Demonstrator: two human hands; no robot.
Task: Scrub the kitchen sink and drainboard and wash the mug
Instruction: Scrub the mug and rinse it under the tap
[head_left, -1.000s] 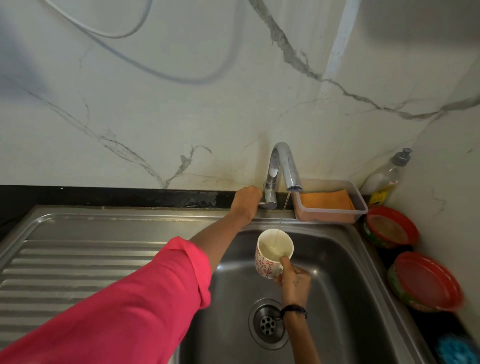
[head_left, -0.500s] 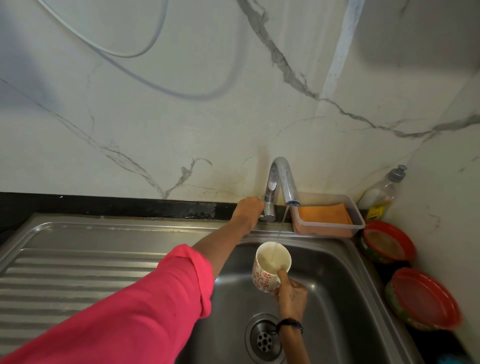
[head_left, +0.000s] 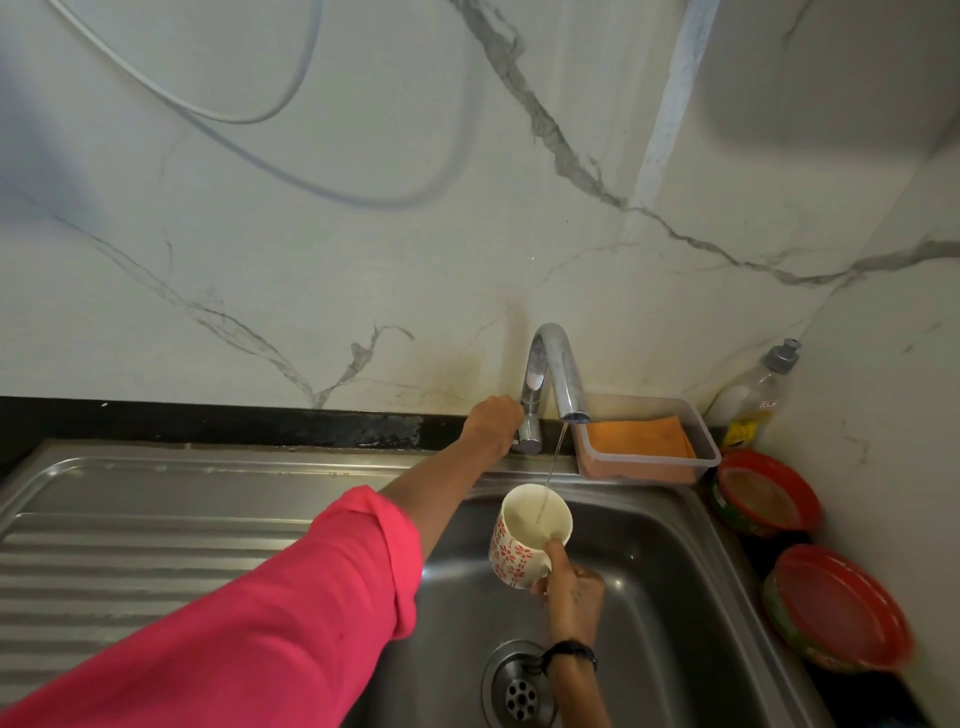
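The mug (head_left: 530, 535), pinched at its rim and handle by the right hand (head_left: 571, 597), is held under the tap (head_left: 556, 384) being filled, the left hand (head_left: 493, 423) curled round the tap's lever, while the sink (head_left: 675, 597) and drainboard (head_left: 145, 545) left of the tap look not yet scrubbed.

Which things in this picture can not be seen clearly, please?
- Tap handle: head view, left hand covers it.
- Mug handle: head view, right hand fingers wrap it.
- Bottle label: too small to read.
- Drainboard: cut by left edge, partly under the sleeve.
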